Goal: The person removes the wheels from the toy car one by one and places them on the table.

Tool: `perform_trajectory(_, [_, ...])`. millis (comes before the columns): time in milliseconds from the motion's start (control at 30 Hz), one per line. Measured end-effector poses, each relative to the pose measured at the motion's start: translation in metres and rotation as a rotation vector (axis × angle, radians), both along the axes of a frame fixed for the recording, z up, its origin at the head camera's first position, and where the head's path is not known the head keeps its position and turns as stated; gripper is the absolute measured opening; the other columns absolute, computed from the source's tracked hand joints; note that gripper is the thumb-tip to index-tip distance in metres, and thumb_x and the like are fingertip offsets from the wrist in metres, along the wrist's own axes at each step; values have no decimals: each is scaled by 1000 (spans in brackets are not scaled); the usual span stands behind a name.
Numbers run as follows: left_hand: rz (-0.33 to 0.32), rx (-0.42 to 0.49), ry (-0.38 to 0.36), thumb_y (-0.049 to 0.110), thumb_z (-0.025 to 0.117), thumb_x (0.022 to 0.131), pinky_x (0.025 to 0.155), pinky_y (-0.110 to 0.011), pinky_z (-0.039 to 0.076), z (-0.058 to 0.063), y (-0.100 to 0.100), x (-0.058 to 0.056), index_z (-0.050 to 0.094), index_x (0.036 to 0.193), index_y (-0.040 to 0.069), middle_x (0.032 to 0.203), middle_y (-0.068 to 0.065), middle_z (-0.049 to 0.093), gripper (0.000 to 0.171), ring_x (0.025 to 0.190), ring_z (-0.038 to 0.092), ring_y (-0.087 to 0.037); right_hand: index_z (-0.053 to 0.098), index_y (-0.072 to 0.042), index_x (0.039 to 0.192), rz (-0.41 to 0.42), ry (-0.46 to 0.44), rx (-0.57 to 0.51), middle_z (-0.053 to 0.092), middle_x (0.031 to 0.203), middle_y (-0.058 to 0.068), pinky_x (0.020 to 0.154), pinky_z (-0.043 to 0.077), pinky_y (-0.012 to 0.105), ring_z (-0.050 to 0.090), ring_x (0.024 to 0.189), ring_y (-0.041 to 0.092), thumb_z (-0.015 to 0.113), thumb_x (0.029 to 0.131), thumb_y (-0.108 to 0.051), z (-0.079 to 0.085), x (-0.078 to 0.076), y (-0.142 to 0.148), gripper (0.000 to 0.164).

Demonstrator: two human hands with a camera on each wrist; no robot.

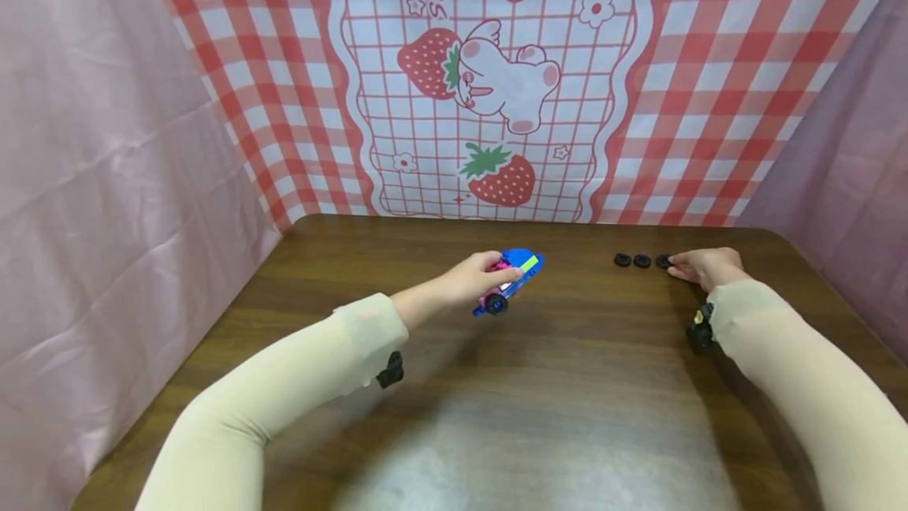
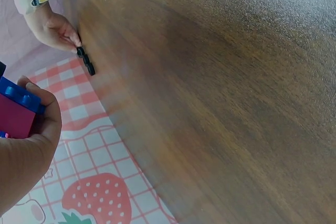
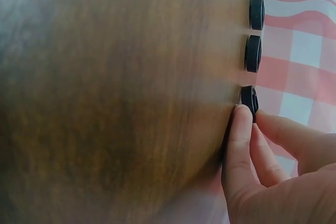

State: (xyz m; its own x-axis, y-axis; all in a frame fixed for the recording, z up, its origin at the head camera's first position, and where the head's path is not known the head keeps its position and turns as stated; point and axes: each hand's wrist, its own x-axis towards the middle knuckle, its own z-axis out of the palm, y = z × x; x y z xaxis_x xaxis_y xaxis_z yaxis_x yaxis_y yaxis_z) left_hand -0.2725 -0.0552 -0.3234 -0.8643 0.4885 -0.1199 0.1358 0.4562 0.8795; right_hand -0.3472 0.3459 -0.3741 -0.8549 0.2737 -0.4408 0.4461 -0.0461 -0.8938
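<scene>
My L hand (image 1: 471,281) grips toy car (image 1: 512,281), R hand (image 1: 705,266) pinches end tyre (image 3: 250,100) nr table's (image 1: 567,416) far edge

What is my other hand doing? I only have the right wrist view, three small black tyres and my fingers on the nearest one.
Observer: Your left hand holds a blue and pink toy car tilted just above the table.
Operator: Any wheels on it?
Observer: One black wheel shows at its near end.
Operator: Where are the tyres relative to the car?
Observer: The tyres lie in a row to the car's right, near the table's far edge, with your right hand at the right end.
</scene>
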Motion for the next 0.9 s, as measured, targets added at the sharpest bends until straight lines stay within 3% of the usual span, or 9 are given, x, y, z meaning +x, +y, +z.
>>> perform_trajectory(233, [0, 0, 5, 33, 57, 98, 70, -26, 55, 0, 4, 0, 54, 111, 0, 104, -15, 65, 35, 83, 61, -14, 3, 6, 150, 8, -4, -24, 57, 60, -3, 83, 56, 26, 69, 63, 8, 57, 91, 5, 3, 2, 2, 81])
perform_trajectory(333, [-5, 0, 7, 33, 57, 98, 70, -26, 54, -2, 6, -1, 54, 111, 0, 104, -15, 63, 36, 84, 60, -15, 1, 5, 150, 10, -4, -22, 56, 69, 1, 84, 56, 27, 68, 63, 8, 56, 91, 5, 4, 3, 3, 81])
perform_trajectory(500, [-1, 16, -18, 32, 56, 98, 66, -25, 53, -3, 7, 0, 53, 112, -1, 105, -15, 63, 36, 85, 59, -16, 8, 6, 150, 48, -7, -50, 57, 72, 3, 83, 56, 27, 69, 63, 9, 54, 92, 5, 6, 7, 4, 73])
perform_trajectory(567, [6, 42, -51, 31, 56, 98, 64, -24, 52, -3, 7, 0, 53, 114, -2, 106, -17, 65, 37, 82, 60, -15, 17, 6, 147, 68, -12, -59, 60, 65, 2, 82, 56, 26, 70, 64, 10, 53, 92, 4, 6, 9, 4, 66])
perform_trajectory(633, [-1, 82, -94, 31, 55, 99, 61, -23, 51, -3, 8, 1, 53, 117, -2, 107, -20, 66, 38, 79, 61, -13, 34, 3, 138, 82, -11, -79, 62, 62, 3, 81, 56, 26, 70, 64, 10, 52, 93, 5, 5, 11, 6, 49])
perform_trajectory(700, [-12, 114, -128, 31, 54, 100, 59, -23, 50, -3, 9, 1, 52, 119, -2, 107, -22, 67, 38, 74, 62, -12, 47, 0, 119, 86, -7, -90, 64, 63, 4, 79, 57, 26, 71, 64, 11, 51, 92, 5, 5, 12, 8, 28])
perform_trajectory(767, [-27, 130, -149, 31, 52, 100, 57, -23, 48, -2, 11, 1, 51, 120, -2, 101, -19, 66, 39, 70, 60, -11, 49, -1, 101, 82, -3, -105, 65, 64, 6, 78, 57, 26, 71, 63, 13, 52, 91, 7, 5, 12, 10, 13])
perform_trajectory(900, [-43, 165, -198, 27, 52, 100, 53, -21, 46, -1, 14, 2, 49, 114, 1, 85, -4, 56, 30, 63, 56, -9, 55, -3, 80, 110, 7, -168, 65, 67, 8, 77, 57, 26, 71, 64, 14, 51, 91, 8, 3, 13, 15, 16])
